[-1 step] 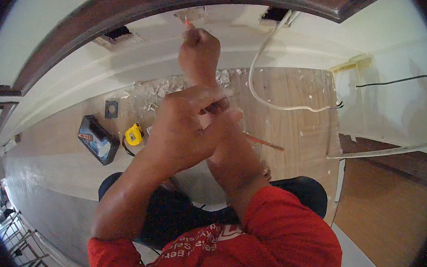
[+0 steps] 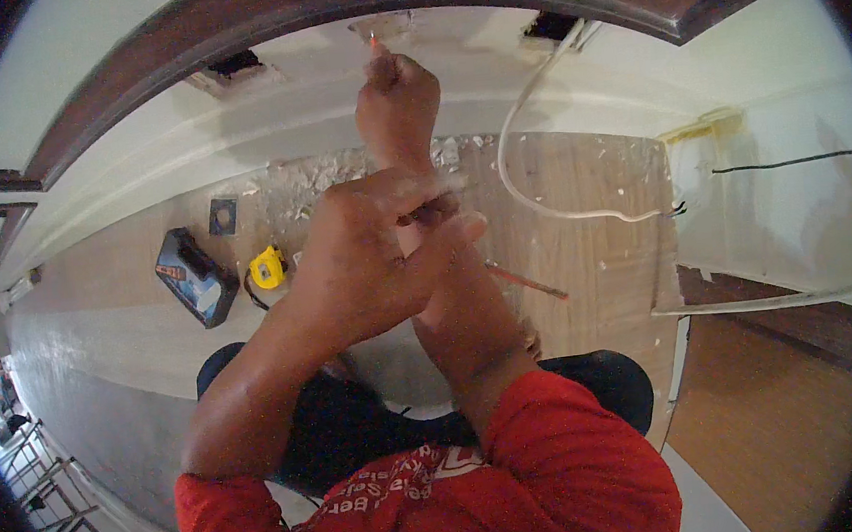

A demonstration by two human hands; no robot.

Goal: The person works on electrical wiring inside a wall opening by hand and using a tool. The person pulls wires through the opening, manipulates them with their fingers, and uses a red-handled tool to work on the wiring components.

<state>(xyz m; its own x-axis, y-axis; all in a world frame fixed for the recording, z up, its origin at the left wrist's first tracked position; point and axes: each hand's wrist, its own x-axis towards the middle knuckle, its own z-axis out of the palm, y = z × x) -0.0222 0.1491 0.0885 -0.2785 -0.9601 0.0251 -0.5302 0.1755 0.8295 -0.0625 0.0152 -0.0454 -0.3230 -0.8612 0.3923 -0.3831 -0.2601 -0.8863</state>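
At twelve o'clock the right hand has its grip closed around a slim orange tool, tip up by the rough patch in the wall. Near the dial's centre, the left hand overlaps the right forearm, fingers curled, contents unclear. The step seems to be working that patch, probably calling next for a steady tip.

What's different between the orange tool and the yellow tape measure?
Place: the orange tool is in the right grip, up by the wall; the tape measure lies on the floor, unheld.
Shape: the tool's visible part is narrow; the tape measure is chunky.
View: the grip partly hides the tool, while the tape measure's body shows plainly.
Both are brightly coloured.
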